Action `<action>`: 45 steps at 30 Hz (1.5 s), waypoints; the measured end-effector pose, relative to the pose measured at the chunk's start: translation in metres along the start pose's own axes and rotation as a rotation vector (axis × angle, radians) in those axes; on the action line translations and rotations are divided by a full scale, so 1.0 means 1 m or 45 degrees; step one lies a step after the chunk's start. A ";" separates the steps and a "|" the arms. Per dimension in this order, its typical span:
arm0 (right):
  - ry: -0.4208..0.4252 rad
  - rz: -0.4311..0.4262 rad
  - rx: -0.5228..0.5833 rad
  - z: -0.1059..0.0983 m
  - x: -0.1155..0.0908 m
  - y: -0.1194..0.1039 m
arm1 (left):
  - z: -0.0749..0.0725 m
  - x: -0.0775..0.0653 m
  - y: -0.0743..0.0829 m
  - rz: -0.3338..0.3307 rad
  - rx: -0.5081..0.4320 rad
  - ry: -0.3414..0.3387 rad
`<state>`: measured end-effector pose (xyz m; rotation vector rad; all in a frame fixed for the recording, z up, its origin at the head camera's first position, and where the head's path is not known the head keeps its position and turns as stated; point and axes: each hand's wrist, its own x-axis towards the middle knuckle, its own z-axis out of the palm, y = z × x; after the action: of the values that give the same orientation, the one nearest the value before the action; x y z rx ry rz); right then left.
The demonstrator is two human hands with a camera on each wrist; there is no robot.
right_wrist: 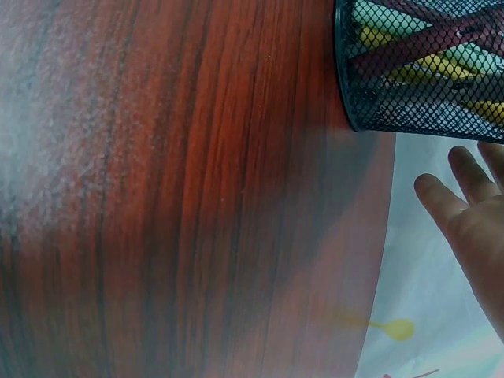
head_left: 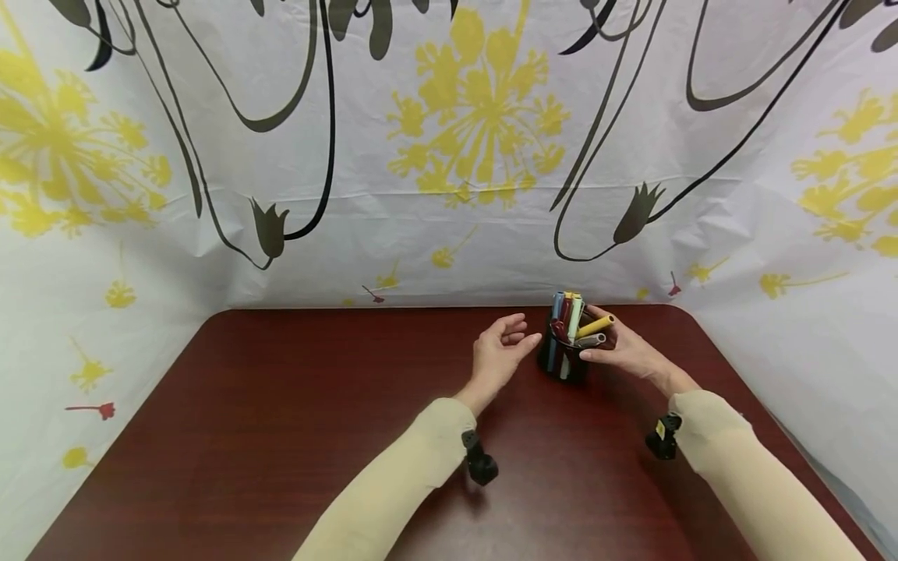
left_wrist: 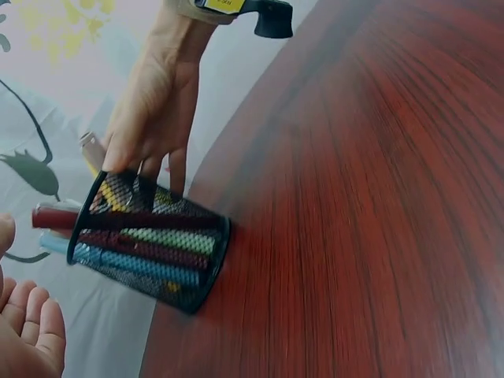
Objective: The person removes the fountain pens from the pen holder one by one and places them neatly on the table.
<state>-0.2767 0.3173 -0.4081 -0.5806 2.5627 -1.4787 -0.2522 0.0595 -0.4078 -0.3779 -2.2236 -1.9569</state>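
A black mesh pen holder [head_left: 561, 365] stands toward the back right of the table, filled with several pens and markers [head_left: 574, 318] in blue, dark red, pale green, yellow and grey. My right hand [head_left: 631, 352] grips it from the right side, thumb at the near rim and fingers round the far side. In the left wrist view that thumb lies over the rim of the mesh pen holder [left_wrist: 150, 272]. Just left of the holder, my left hand [head_left: 496, 354] is held with fingers loosely bent and apart, nothing in it.
The dark red wood-grain table [head_left: 337, 421] ends close behind the holder. A white cloth [head_left: 393, 257] with yellow and grey plant patterns hangs beyond the table's far edge and along its sides. Each wrist carries a small black camera [head_left: 481, 461].
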 end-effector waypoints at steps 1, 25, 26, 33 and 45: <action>0.001 -0.002 0.010 0.001 0.000 0.001 | 0.004 0.001 0.000 0.001 0.002 0.005; 0.062 0.037 -0.032 0.011 0.001 0.004 | 0.048 0.007 0.006 -0.038 0.014 0.091; 0.065 0.039 -0.035 0.011 0.001 0.004 | 0.049 0.007 0.007 -0.032 0.016 0.098; 0.088 0.035 -0.045 0.011 0.000 0.003 | 0.052 0.008 0.007 -0.025 0.020 0.127; 0.114 0.045 -0.093 0.009 0.004 0.005 | 0.054 0.013 0.005 -0.005 0.033 0.132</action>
<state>-0.2784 0.3105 -0.4164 -0.4857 2.6899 -1.4368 -0.2601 0.1148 -0.4065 -0.2627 -2.1846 -1.9021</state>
